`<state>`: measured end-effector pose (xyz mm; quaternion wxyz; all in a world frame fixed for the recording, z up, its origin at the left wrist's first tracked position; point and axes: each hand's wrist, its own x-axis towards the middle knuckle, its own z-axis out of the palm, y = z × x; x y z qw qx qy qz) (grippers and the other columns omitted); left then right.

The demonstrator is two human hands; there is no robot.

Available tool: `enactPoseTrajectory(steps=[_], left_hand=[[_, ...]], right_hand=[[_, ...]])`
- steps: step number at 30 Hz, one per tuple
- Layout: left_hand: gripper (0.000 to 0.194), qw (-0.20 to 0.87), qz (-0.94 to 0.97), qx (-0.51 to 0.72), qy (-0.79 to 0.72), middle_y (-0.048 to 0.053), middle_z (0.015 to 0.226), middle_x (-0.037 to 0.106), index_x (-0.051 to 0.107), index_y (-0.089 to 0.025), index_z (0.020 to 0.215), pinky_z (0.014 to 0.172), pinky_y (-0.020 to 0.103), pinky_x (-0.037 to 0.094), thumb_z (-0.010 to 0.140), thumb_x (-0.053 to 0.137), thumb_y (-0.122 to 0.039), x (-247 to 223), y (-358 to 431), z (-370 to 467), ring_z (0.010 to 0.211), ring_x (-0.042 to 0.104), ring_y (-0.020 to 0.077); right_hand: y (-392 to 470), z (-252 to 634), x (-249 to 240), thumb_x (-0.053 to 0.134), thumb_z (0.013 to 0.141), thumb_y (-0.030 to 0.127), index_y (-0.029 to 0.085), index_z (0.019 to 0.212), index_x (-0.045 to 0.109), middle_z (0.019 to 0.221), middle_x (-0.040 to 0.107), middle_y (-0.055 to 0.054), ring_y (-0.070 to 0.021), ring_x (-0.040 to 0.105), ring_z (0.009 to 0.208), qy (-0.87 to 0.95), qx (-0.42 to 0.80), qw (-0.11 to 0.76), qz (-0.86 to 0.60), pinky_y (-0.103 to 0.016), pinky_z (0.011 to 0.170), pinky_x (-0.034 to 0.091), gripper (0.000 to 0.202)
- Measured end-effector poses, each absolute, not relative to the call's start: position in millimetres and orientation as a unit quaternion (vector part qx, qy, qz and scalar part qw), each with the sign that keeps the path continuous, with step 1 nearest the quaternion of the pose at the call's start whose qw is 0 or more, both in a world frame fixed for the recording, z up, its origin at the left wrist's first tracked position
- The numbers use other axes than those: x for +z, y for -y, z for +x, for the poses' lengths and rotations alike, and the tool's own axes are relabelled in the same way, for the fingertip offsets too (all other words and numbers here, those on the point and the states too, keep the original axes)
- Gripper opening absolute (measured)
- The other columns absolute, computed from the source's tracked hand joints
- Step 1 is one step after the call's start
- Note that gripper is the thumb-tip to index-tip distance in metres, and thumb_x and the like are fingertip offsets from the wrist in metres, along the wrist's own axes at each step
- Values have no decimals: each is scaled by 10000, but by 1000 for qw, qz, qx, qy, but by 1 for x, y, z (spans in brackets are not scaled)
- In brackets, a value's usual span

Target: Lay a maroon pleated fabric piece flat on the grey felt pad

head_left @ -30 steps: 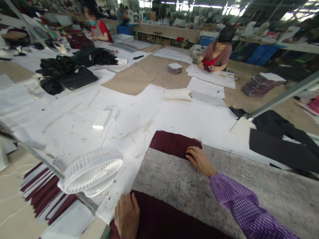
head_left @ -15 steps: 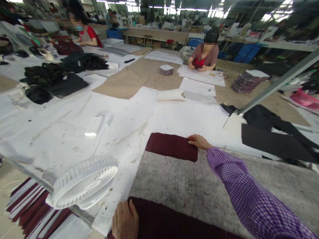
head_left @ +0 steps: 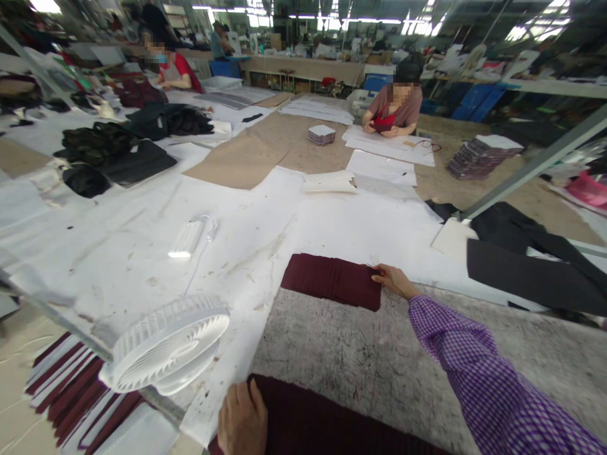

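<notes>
A stack of maroon fabric pieces (head_left: pixel 332 281) lies across the far left part of a grey, scuffed board. At the stack's right end my right hand (head_left: pixel 396 281) pinches the upper corner between thumb and fingers. Close to me, a larger maroon fabric piece (head_left: pixel 322 420) rests on the board's near edge, partly cut off by the frame. My left hand (head_left: pixel 243 418) is closed over its left edge, thumb on top; the fingertips are hidden.
A white fan (head_left: pixel 171 347) stands left, with a white power strip (head_left: pixel 187 239) beyond it. Maroon and white strips (head_left: pixel 78 392) hang below the table edge. Black fabric (head_left: pixel 531 272) lies right, by a slanting metal bar (head_left: pixel 535 158). Two co-workers (head_left: pixel 396 104) (head_left: pixel 177 72) sit across.
My right hand has slid a little to the right, out to the stack's corner. My left hand keeps its place on the near fabric. The whole view has shifted slightly.
</notes>
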<state>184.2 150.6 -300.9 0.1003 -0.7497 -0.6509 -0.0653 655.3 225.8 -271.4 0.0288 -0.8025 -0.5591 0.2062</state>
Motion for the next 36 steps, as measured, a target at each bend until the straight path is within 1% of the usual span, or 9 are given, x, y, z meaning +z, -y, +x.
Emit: enactPoseTrajectory(steps=[9,16,19,22,24,27,29,33,36], left_hand=[[212,91,-750,-73,651,24,671,495,476,-219,698,635,312,384,901,437,-267,-299,-151,185,659,509,205],[217,80,-752,-77,650,25,665,483,493,-215,698,642,316,375,903,433,-251,-296,-151,186,653,491,207],[207,74,-754,-74,648,28,674,488,502,-209,710,657,317,382,903,435,-243,-294,-151,186,660,492,206],[202,72,-752,-69,652,30,676,491,501,-204,712,663,317,387,902,442,-242,-292,-151,186,662,495,205],[207,69,-748,-66,656,27,676,490,491,-206,706,666,316,389,903,443,-248,-292,-152,186,661,497,201],[204,62,-745,-64,661,27,685,497,489,-206,713,676,318,392,905,438,-249,-293,-152,186,668,503,199],[197,58,-745,-63,661,32,693,506,492,-201,719,683,319,394,904,439,-244,-295,-152,186,683,508,202],[185,59,-742,-65,665,43,711,522,506,-184,735,691,319,396,901,450,-246,-297,-152,185,698,510,204],[180,60,-741,-67,666,45,714,525,512,-178,743,692,318,398,899,457,-250,-296,-149,183,696,508,203]], right_hand=[[-243,641,-268,546,901,361,173,1146,557,1117,601,-77,-191,606,927,612,133,41,-778,-401,810,513,309],[-288,602,-276,564,894,351,171,1178,549,1160,597,-78,-221,585,1030,700,137,54,-698,-443,878,489,337],[-301,595,-275,567,892,346,169,1167,556,1139,604,-75,-214,597,1001,711,127,47,-690,-433,860,500,327],[-301,587,-264,575,885,346,170,1174,547,1191,571,-86,-229,574,1038,704,90,51,-702,-448,873,487,339],[-291,576,-255,561,894,332,166,1135,561,1168,575,-82,-223,567,1035,701,64,58,-708,-438,872,484,292],[-266,555,-246,514,924,293,161,962,607,965,628,-37,-157,603,857,718,59,51,-692,-353,776,512,166],[-247,541,-244,512,926,296,158,887,612,886,629,-19,-138,601,790,736,63,39,-673,-320,727,515,175],[-220,527,-247,520,918,302,157,946,604,959,620,-44,-176,590,915,745,38,22,-665,-359,787,507,170],[-216,525,-252,525,914,302,160,969,602,981,616,-53,-184,585,928,742,27,11,-669,-353,764,513,171]])
